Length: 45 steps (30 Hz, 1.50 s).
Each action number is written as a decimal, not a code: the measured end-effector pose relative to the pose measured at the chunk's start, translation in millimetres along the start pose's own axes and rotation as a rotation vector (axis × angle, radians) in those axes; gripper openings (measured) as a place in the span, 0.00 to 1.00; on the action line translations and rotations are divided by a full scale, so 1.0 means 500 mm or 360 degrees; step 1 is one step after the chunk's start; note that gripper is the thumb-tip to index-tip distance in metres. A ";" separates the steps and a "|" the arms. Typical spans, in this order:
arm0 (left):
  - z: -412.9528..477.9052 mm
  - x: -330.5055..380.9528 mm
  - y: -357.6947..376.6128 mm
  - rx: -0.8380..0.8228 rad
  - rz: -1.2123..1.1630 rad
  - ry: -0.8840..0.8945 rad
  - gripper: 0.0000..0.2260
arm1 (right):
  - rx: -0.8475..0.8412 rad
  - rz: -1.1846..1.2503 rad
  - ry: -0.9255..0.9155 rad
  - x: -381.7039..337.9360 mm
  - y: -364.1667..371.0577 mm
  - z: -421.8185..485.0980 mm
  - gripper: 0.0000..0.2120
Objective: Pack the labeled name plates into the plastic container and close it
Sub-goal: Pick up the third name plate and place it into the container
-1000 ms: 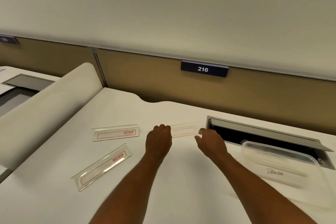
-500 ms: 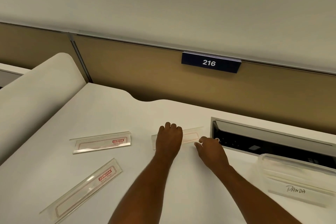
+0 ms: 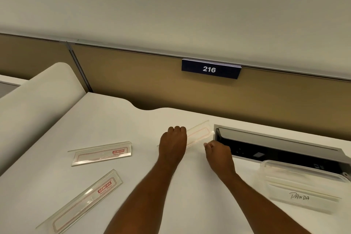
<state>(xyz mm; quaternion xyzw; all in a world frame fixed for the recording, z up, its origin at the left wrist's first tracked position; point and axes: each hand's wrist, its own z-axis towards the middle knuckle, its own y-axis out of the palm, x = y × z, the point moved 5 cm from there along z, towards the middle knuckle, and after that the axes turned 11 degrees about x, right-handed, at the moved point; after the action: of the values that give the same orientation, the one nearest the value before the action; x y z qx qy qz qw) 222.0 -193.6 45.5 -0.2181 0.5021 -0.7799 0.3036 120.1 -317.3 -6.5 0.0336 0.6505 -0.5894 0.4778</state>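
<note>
Three clear name plates with red outlines lie on the white desk (image 3: 152, 186). One name plate (image 3: 101, 153) sits left of centre, and a second name plate (image 3: 85, 199) lies diagonally at the near left. The third name plate (image 3: 199, 134) is slanted between my hands. My left hand (image 3: 172, 142) is curled over its left part. My right hand (image 3: 218, 153) pinches its near right edge. A clear plastic container (image 3: 303, 182) with a "PANDA" label stands at the right, well apart from both hands.
An open cable tray (image 3: 275, 150) with a dark inside is sunk into the desk just behind the container and right of my right hand. A tan partition (image 3: 133, 85) with a "216" sign (image 3: 209, 69) backs the desk. A white side panel (image 3: 38, 100) rises at the left.
Both hands have closed on the third name plate. It has turned from lying level to slanting, with its right end swung farther away. The other two plates have not moved.
</note>
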 end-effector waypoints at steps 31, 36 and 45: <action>-0.003 0.098 -0.229 0.0294 -0.2624 -0.1550 0.14 | -0.0811 0.1541 0.0284 -0.064 -0.355 -0.007 0.23; 0.036 0.084 -0.281 0.0301 -0.2560 -0.1454 0.22 | -0.0632 0.1176 0.0146 -0.004 -0.444 0.014 0.23; 0.044 0.196 -0.277 -0.0146 -0.2126 -0.1068 0.07 | -0.0490 0.0716 -0.0017 0.107 -0.578 0.003 0.17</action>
<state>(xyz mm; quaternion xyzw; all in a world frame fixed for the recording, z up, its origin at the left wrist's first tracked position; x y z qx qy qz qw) 130.2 -232.8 184.5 -0.7152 0.1753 -0.6680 -0.1071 -83.6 -433.8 170.7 0.1010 0.7060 -0.3629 0.5997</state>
